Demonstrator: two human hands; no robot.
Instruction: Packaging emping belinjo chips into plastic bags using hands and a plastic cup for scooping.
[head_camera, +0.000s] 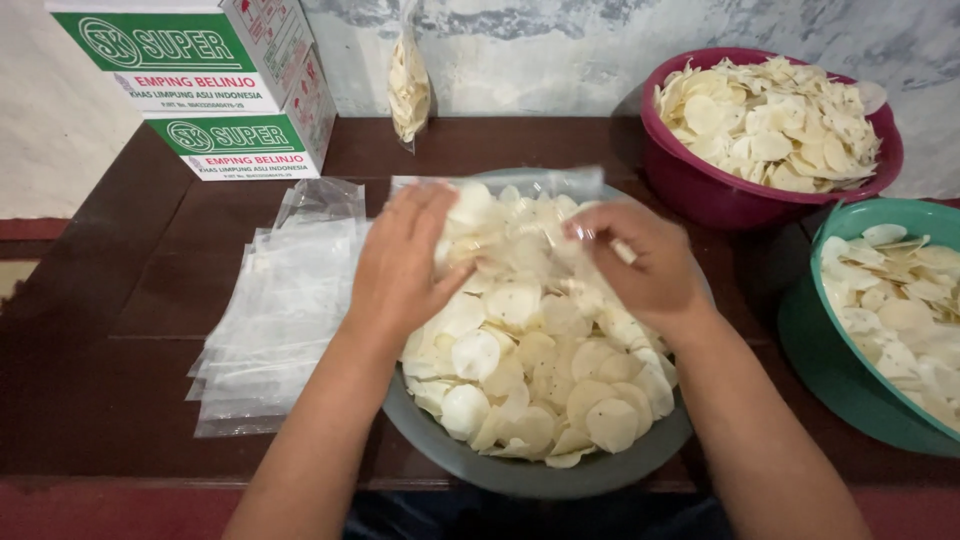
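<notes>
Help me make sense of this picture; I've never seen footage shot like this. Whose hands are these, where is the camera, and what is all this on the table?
One camera sits on a person's head, looking down at their own bare hands. The left hand and right hand hold a clear plastic bag open over a grey basin heaped with pale round chips. On the dark wooden table lie a stack of empty bags, two green-and-white boxes, one filled bag, plus a maroon bowl and a green bowl of chips.

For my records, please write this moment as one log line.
left hand: holds clear bag | right hand: holds bag | over grey basin of chips
</notes>
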